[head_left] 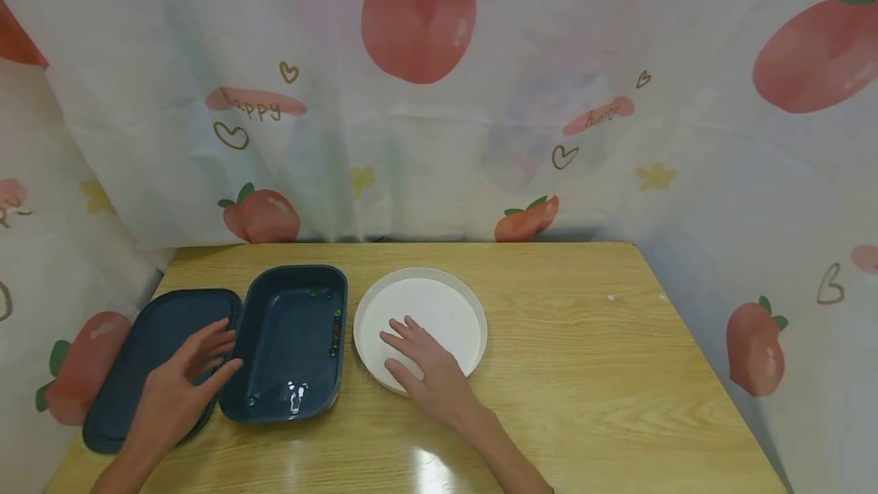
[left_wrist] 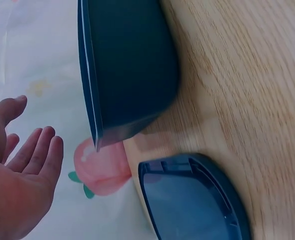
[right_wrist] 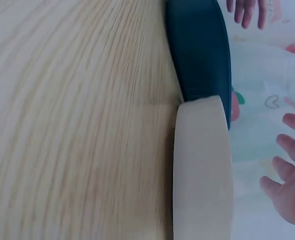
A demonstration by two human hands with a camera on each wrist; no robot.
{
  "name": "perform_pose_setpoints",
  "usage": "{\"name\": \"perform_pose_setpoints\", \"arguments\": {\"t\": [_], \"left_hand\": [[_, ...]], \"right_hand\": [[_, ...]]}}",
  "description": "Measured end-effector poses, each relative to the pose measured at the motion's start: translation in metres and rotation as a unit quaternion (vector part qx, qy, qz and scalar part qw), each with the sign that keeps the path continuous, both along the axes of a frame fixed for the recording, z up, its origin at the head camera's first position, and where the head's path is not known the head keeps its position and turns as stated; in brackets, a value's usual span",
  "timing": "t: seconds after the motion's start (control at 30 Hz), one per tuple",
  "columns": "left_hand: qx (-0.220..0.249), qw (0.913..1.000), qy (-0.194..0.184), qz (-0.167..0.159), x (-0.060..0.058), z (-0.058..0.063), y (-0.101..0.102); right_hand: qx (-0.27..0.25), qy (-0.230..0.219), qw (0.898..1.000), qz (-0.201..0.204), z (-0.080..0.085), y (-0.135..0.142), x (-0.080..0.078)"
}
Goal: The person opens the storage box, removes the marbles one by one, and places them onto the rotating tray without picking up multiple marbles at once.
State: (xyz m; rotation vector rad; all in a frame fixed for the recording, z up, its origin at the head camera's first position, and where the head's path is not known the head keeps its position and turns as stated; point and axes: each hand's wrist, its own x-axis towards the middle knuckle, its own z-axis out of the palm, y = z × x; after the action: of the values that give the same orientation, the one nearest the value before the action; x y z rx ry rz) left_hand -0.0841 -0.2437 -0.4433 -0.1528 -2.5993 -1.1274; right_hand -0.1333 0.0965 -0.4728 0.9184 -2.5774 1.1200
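A deep dark-blue bin (head_left: 291, 341) stands left of centre, with several small glass marbles (head_left: 335, 332) along its right side and more near its far and near ends. My left hand (head_left: 180, 383) hovers at the bin's left edge, over a flat dark-blue lid (head_left: 165, 326), fingers spread and empty. Just right of the bin sits a round white tray (head_left: 449, 311) with a low rim. Above its near part hangs my right hand (head_left: 432, 372), fingers apart, holding nothing. In the right wrist view this hand (right_wrist: 292, 175) is raised clear of the tray's side (right_wrist: 202, 170).
Everything stands on a wooden table (head_left: 583, 357), whose right half shows bare wood grain. Behind it and at both sides hangs a white curtain (head_left: 439, 151) printed with peaches. The lid lies close against the bin near the table's left edge.
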Motion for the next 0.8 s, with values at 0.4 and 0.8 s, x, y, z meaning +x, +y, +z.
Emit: {"name": "perform_pose_setpoints", "arguments": {"t": [0.4,0.8], "left_hand": [[0.006,0.9961,-0.036,-0.08,-0.013,-0.005,0.007],[0.069,0.9696,-0.132,-0.194,-0.023,-0.018,0.009]], "right_hand": [[0.087,0.077,0.993,0.012,0.002,0.038,-0.007],[0.155,0.112,0.982,0.012,-0.004,0.064,-0.01]]}}
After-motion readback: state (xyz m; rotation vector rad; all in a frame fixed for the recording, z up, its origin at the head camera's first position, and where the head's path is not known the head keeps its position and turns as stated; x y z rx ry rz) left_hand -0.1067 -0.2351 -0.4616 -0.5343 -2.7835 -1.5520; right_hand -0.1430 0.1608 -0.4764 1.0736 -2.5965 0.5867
